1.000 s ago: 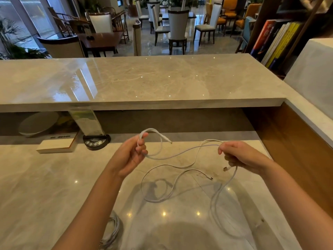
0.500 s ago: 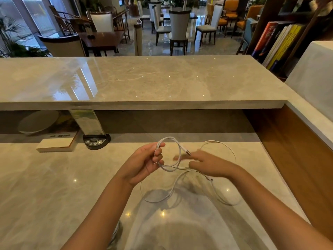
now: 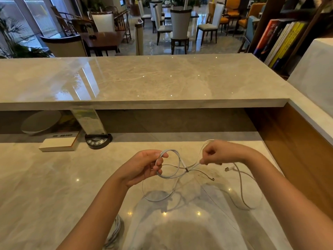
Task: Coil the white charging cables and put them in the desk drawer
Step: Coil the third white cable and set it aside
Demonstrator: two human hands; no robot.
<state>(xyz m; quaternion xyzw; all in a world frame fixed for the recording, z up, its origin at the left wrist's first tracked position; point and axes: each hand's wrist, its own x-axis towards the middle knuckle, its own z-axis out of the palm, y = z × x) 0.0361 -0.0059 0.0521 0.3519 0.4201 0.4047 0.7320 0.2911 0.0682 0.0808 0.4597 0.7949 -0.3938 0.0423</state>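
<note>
Above the lower marble desk point(image 3: 54, 186), approx. centre of view, we see both hands raised w/ a white charging cable point(image 3: 177, 166) strung between them. The left hand point(image 3: 142, 166) has its grip curled round a small finished loop of the cable, fingers hooked through the loop, thumb on top. The right hand point(image 3: 215, 152) is just beside it to the right, grip narrow, pinching the cable between thumb and fingertips, other fingers curled in. From the two hands the rest of the cable hangs and trails onto the desk: one slack loop lies below the left hand, a longer loop runs out to the right & back under the right forearm. We see one plug end point(image 3: 228, 168) lying free just under the right wrist, another thin connector point(image 3: 212, 179) near it on the desk. At the near edge, by the left forearm, a second bundle of cable point(image 3: 115, 231) shows, partly hidden. Further back on the left sit a white box point(image 3: 57, 144) and a black round base point(image 3: 98, 140) holding an upright card, both under the raised counter top point(image 3: 144, 82). The drawer isn't in view.
</note>
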